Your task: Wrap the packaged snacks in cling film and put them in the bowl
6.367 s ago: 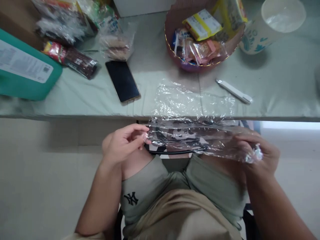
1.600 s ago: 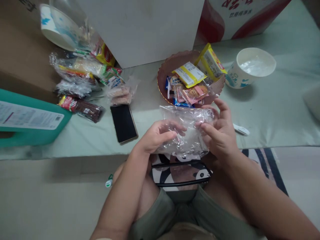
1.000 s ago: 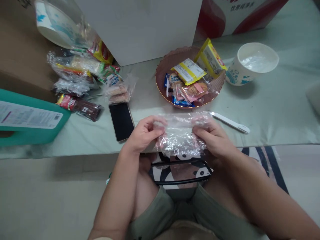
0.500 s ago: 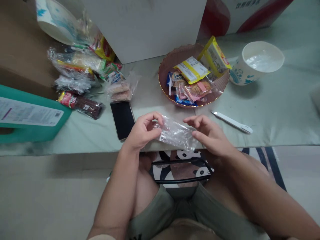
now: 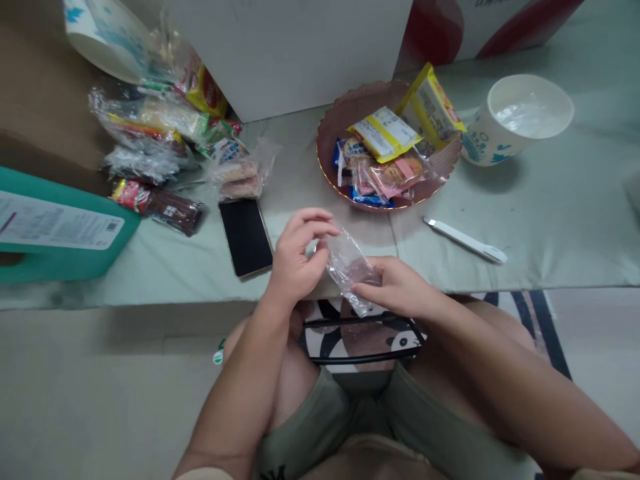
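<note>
A crinkled, clear plastic bag (image 5: 345, 257) is stretched at a slant between my two hands, just above the table's near edge. I see no contents in it. My right hand (image 5: 397, 283) pinches its lower right side, thumb on top and fingers behind. My left hand (image 5: 303, 257) has its fingers curled over the bag's upper left end, with the thumb tucked beneath them. Just left of that hand lies a black phone (image 5: 246, 238). A white utility knife (image 5: 465, 240) rests on the cloth to the right, apart from both hands.
Behind my hands is a pink bowl (image 5: 327, 170) of wrapped snacks. A paper tub (image 5: 483, 143) with clear plastic inside stands to its right. Several snack packets (image 5: 175, 210) lie at left, near a green container (image 5: 115, 247). A white box (image 5: 300, 60) stands behind.
My right hand has moved left and down and closed on the bag. The bag has turned to a steeper slant. My left hand has shifted slightly right.
</note>
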Demonstrator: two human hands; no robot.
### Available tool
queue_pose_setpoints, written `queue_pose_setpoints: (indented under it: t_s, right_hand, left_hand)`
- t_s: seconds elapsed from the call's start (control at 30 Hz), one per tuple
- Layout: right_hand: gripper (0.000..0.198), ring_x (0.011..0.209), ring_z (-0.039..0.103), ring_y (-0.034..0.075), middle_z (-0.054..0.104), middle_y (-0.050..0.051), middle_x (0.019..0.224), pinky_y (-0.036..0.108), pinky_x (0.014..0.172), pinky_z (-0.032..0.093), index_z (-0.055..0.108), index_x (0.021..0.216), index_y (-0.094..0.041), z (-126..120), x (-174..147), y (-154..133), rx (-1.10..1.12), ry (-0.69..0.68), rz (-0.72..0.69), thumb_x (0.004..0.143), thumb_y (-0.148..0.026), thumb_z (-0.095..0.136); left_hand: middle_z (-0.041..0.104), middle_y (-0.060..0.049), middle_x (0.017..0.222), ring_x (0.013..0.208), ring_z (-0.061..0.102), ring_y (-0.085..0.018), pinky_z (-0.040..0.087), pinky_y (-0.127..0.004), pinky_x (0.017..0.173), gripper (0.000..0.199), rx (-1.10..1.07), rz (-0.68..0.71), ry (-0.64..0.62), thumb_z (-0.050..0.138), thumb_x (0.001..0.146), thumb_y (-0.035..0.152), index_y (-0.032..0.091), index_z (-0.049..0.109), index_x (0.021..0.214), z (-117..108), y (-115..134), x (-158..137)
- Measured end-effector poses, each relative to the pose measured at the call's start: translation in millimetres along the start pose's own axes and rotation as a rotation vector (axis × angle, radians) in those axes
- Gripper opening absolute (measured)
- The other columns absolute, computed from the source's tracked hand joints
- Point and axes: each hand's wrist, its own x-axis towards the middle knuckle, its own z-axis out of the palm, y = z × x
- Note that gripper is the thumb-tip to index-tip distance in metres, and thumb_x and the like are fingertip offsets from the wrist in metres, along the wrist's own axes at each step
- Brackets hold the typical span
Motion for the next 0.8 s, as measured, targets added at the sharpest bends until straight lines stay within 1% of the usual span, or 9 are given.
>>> queue_pose_setpoints:
  t_s: [0.07,0.1,0.2,0.27,0.33,0.47,0.6,0.7,0.8]
  right_hand:
    - [0.012,0.065,0.053,0.012,0.059,-0.002,0.069,0.026,0.061,0.042,0.062,0.077,-0.018,1,0,2,0.001,0.007,0.039,0.083,-0.028,0.062]
    - [0.013,0.066,0.053,0.012,0.059,-0.002,0.069,0.026,0.061,0.041,0.061,0.076,-0.018,1,0,3,0.006,0.014,0.033,0.084,-0.028,0.061]
    - [0.016,0.066,0.052,0.012,0.058,-0.002,0.068,0.025,0.062,0.042,0.060,0.073,-0.018,-1,0,3,-0.004,0.031,-0.046,0.085,-0.029,0.061]
    - [0.014,0.067,0.052,0.012,0.060,-0.002,0.070,0.025,0.063,0.042,0.062,0.077,-0.018,-3,-1,1,-0.004,0.039,-0.112,0.085,-0.029,0.063]
    - [0.011,0.073,0.057,0.013,0.065,-0.001,0.080,0.027,0.068,0.046,0.065,0.088,-0.018,-5,-2,-1,0.045,0.028,-0.181,0.085,-0.029,0.064]
    - [0.021,0.091,0.065,0.017,0.071,0.003,0.100,0.032,0.081,0.053,0.065,0.106,-0.021,-4,-2,-2,0.183,0.027,-0.225,0.086,-0.028,0.066]
    - [0.022,0.087,0.065,0.017,0.070,0.004,0.097,0.033,0.079,0.054,0.064,0.102,-0.021,0,3,6,0.146,0.229,-0.193,0.086,-0.034,0.068]
    - [0.034,0.098,0.065,0.020,0.068,0.008,0.110,0.037,0.086,0.053,0.062,0.106,-0.022,-1,5,11,0.031,0.456,-0.227,0.076,-0.033,0.075]
    - [0.036,0.091,0.065,0.019,0.069,0.006,0.103,0.034,0.081,0.052,0.062,0.107,-0.022,-4,5,10,-0.005,0.389,-0.230,0.075,-0.032,0.074]
  left_hand:
    - [0.069,-0.002,0.098,0.095,0.067,-0.020,0.054,-0.038,0.088,0.029,0.131,0.101,0.187,0.059,0.079,0.000,0.025,0.070,0.089,2,6,-7]
    - [0.069,-0.002,0.095,0.093,0.067,-0.020,0.055,-0.039,0.087,0.028,0.167,0.156,0.216,0.060,0.078,0.001,0.025,0.069,0.090,3,10,-10]
    - [0.074,-0.005,0.104,0.101,0.069,-0.025,0.056,-0.044,0.093,0.027,0.174,0.225,-0.064,0.067,0.079,0.012,0.025,0.068,0.103,8,19,-19]
    - [0.075,-0.009,0.115,0.108,0.070,-0.026,0.057,-0.043,0.096,0.029,0.109,0.152,-0.261,0.069,0.083,0.020,0.022,0.068,0.112,9,21,-21]
    - [0.076,-0.010,0.117,0.107,0.072,-0.024,0.059,-0.039,0.094,0.028,0.008,0.036,-0.346,0.068,0.086,0.024,0.021,0.068,0.114,8,20,-19]
    - [0.079,-0.006,0.106,0.095,0.074,-0.019,0.058,-0.032,0.088,0.024,-0.056,-0.221,-0.289,0.070,0.085,0.024,0.020,0.072,0.108,3,13,-14]
    - [0.080,-0.006,0.095,0.084,0.074,-0.018,0.059,-0.029,0.077,0.023,-0.142,-0.405,-0.227,0.072,0.084,0.032,0.018,0.075,0.102,5,7,-14]
    - [0.080,-0.006,0.088,0.075,0.073,-0.017,0.058,-0.026,0.067,0.023,-0.254,-0.460,-0.246,0.072,0.085,0.035,0.016,0.076,0.098,6,6,-14]
    - [0.080,-0.006,0.088,0.074,0.072,-0.016,0.058,-0.025,0.065,0.022,-0.317,-0.458,-0.288,0.071,0.086,0.035,0.017,0.076,0.097,7,7,-13]
